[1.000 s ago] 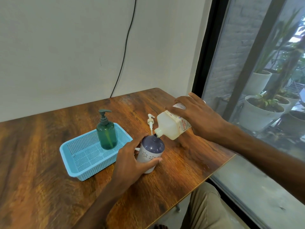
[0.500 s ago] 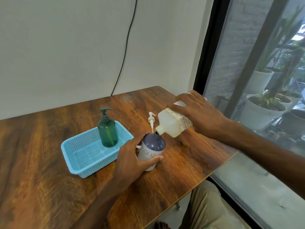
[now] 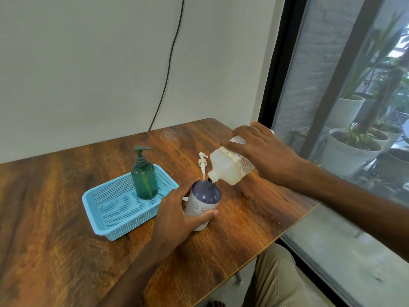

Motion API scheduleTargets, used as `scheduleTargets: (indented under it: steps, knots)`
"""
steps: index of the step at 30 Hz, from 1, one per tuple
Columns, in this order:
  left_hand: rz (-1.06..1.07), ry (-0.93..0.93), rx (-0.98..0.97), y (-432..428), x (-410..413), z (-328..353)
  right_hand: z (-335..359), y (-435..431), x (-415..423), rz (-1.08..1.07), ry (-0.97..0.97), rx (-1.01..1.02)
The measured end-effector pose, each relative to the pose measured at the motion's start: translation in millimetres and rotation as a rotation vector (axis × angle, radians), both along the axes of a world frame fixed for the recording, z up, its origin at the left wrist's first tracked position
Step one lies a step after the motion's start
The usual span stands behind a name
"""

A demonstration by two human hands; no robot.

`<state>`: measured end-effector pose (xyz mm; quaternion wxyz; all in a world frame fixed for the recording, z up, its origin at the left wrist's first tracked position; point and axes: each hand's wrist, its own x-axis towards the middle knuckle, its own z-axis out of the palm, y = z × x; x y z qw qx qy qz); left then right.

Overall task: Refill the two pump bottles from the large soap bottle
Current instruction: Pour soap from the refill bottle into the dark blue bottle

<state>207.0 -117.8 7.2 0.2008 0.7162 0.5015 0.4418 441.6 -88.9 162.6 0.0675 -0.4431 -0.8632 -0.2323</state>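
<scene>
My left hand (image 3: 177,214) grips a purple and white bottle (image 3: 204,200) that stands uncapped on the wooden table (image 3: 55,240). My right hand (image 3: 263,154) holds the large pale soap bottle (image 3: 228,166) tipped steeply, its spout at the purple bottle's open neck. A white pump head (image 3: 202,162) lies on the table just behind the purple bottle. A green pump bottle (image 3: 143,175) with its pump on stands upright in the blue basket (image 3: 106,207).
The blue basket sits left of the purple bottle. The table's right edge runs close to a large window with potted plants (image 3: 352,149) outside. A black cable (image 3: 168,63) hangs down the wall behind the table. My knee (image 3: 276,280) shows below the table edge.
The large soap bottle has tipped a little steeper over the purple bottle's neck. Both hands keep their hold and the purple bottle stays in place.
</scene>
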Motion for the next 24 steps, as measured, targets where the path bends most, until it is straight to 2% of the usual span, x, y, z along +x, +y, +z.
scheduleTargets:
  steps: [24]
  knots:
    - [-0.015, -0.055, -0.066, 1.3, -2.9, 2.1, 8.1, 6.8, -15.0, -0.005, -0.207, 0.123]
